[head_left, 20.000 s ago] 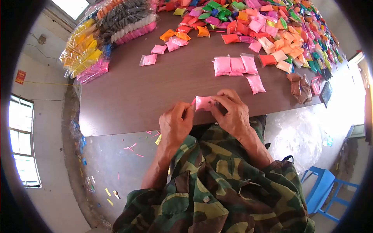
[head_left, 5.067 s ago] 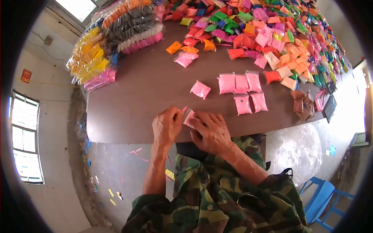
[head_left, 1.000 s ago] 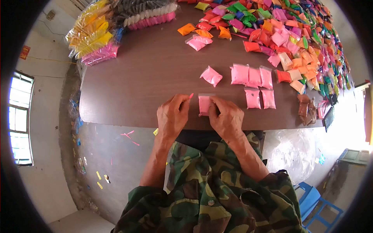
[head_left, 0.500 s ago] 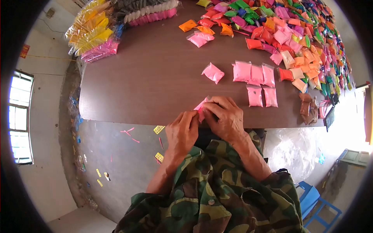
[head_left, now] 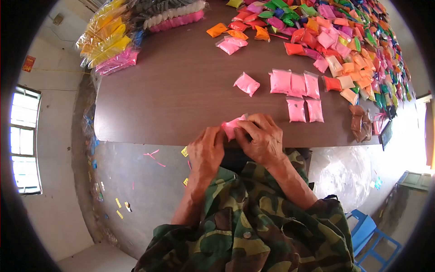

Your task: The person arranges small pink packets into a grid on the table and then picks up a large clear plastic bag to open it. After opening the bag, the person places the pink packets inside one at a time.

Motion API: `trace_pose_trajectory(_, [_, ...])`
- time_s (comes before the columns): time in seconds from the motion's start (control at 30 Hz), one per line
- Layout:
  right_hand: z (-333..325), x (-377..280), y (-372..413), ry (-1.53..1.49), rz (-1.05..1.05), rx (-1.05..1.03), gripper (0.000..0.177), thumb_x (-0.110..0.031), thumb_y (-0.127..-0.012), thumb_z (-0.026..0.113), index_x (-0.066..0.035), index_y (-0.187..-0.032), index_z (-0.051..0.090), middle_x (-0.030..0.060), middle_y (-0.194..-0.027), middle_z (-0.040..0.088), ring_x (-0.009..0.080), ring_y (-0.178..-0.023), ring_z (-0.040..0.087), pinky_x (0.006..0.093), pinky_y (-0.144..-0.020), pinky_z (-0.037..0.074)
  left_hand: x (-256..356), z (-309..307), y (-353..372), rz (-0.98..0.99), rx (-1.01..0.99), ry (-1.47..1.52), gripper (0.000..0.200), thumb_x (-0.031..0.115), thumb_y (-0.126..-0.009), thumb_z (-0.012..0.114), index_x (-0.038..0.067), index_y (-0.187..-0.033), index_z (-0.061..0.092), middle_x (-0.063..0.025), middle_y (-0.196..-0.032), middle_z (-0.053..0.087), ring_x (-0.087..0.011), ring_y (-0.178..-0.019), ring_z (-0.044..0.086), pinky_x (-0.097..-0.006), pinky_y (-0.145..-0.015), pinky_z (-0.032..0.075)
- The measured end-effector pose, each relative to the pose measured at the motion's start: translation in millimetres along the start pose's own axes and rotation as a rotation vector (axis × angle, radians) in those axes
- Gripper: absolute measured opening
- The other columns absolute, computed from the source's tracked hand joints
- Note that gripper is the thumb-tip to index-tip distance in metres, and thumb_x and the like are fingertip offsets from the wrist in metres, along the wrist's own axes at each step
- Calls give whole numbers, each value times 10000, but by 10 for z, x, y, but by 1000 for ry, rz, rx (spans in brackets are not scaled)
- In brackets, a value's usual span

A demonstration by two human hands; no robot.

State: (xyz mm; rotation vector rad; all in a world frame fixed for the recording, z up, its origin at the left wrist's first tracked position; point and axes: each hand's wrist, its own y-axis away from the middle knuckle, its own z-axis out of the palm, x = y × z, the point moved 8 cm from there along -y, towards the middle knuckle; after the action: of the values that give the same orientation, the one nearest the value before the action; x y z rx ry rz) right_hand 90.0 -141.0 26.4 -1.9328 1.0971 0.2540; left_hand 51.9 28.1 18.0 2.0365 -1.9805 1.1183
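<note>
A small pink packet (head_left: 231,127) is held between my two hands just above the table's front edge. My left hand (head_left: 206,147) is closed with its fingertips on the packet's left end. On the other end, my right hand (head_left: 261,136) pinches the packet with thumb and fingers. Beyond my hands lies a single pink packet (head_left: 247,84). To its right, more pink packets (head_left: 296,109) lie side by side in two short rows. Another pair of pink packets (head_left: 230,44) overlaps farther back.
A large heap of colourful packets (head_left: 335,36) covers the back right of the brown table (head_left: 154,99). Brown packets (head_left: 360,124) lie near the right front edge. Bundled yellow bags (head_left: 106,36) stand at the back left. A blue stool (head_left: 362,231) is on the floor at right.
My hands have moved slightly apart, the left one shifting left. More of the pink packet now shows between them, and it has turned flatter. The packets on the table stay put.
</note>
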Motion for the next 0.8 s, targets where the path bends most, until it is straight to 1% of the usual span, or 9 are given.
trace_pose_trajectory(0.1, [28,3,-3,-3,16,-1,206,-123,-786,864,-137,-964,761,29,-913,665,290,-816,682,418,-681,570,-112,-81,-47,-77,0,32,63,52,-921,749,81,-959,708,-144,-864,737,-387,-758,721,-458,-643,552])
trace_pose_trajectory(0.2, [20,9,16,2,30,12,206,-129,-779,872,-135,-949,756,32,-900,664,295,-802,679,423,-677,569,103,-136,-21,19,27,140,72,25,-921,764,47,-984,736,-164,-841,713,-346,-717,717,-411,-643,544])
trace_pose_trajectory(0.3, [17,7,7,4,21,21,208,-131,-777,874,-134,-946,754,37,-901,667,299,-801,680,425,-677,569,123,-37,78,23,-3,134,57,41,-924,744,75,-947,704,-140,-842,734,-372,-721,715,-448,-619,546])
trace_pose_trajectory(0.43, [14,0,-12,13,35,-20,198,-137,-779,874,-132,-939,756,44,-910,681,301,-815,688,422,-686,573,-141,-59,35,-111,-23,37,52,46,-926,739,80,-934,700,-133,-853,738,-366,-722,718,-439,-622,549])
trace_pose_trajectory(0.53, [11,13,6,4,38,3,184,-146,-787,873,-127,-928,756,46,-911,686,300,-829,693,419,-694,577,85,-143,24,-11,54,187,53,64,-931,745,83,-945,698,-138,-857,738,-367,-717,718,-442,-619,551])
trace_pose_trajectory(0.63, [34,40,25,-3,29,-14,175,-184,-824,853,-133,-952,744,32,-933,661,280,-851,682,415,-675,572,105,-19,124,-23,-24,137,59,56,-932,747,77,-954,697,-144,-860,737,-365,-724,723,-441,-616,550])
trace_pose_trajectory(0.67, [35,41,24,-1,26,-10,174,-184,-825,852,-132,-952,744,33,-933,661,281,-849,681,415,-675,572,38,-4,133,-17,6,153,69,37,-928,741,71,-965,693,-151,-851,731,-364,-722,723,-437,-610,547])
trace_pose_trajectory(0.77, [26,29,8,6,27,-12,173,-179,-818,858,-125,-941,748,37,-927,673,288,-841,687,418,-685,574,-132,-33,109,-109,-19,76,86,10,-927,771,29,-989,714,-166,-792,696,-277,-654,691,-344,-628,536])
trace_pose_trajectory(0.8, [19,18,-8,6,38,-16,175,-175,-809,866,-122,-931,753,40,-921,685,294,-837,693,420,-694,577,-114,-69,84,-110,-12,122,84,17,-931,770,30,-994,716,-167,-789,694,-279,-652,688,-347,-627,535])
